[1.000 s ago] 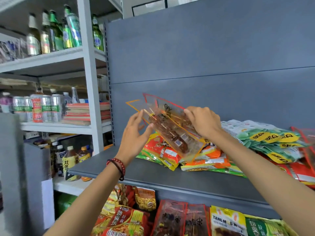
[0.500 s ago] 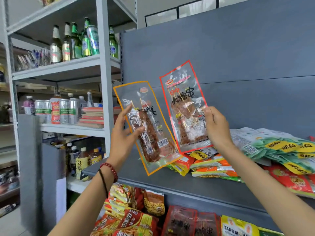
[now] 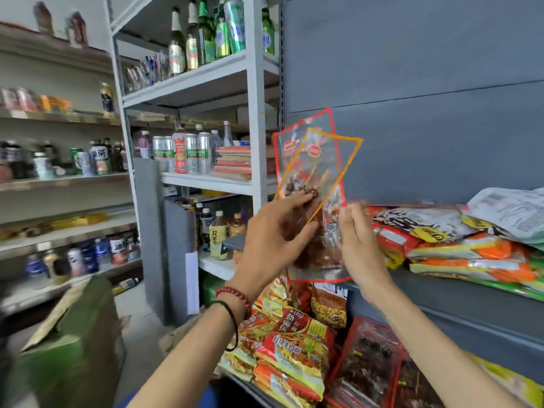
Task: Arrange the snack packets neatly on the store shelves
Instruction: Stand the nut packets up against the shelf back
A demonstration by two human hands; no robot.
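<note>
While both packets were held up before the flat grey back panel, the left hand pinched the lower end of the clear orange-edged plastic snack packet between thumb and curled fingers. The right hand gripped the right edge of the clear red-edged plastic snack packet with its fingertips. The two packets overlapped, the orange-edged one in front and tilted to the right, the red-edged one nearly upright behind it, and both showed dark brown contents. They hung in the air at the left end of the grey metal store shelf. On that shelf, to the right, lay a heap of red, orange and green foil packets; below it, red and yellow noodle packets were stacked. Green glass bottles stood on the white metal rack at left.
</note>
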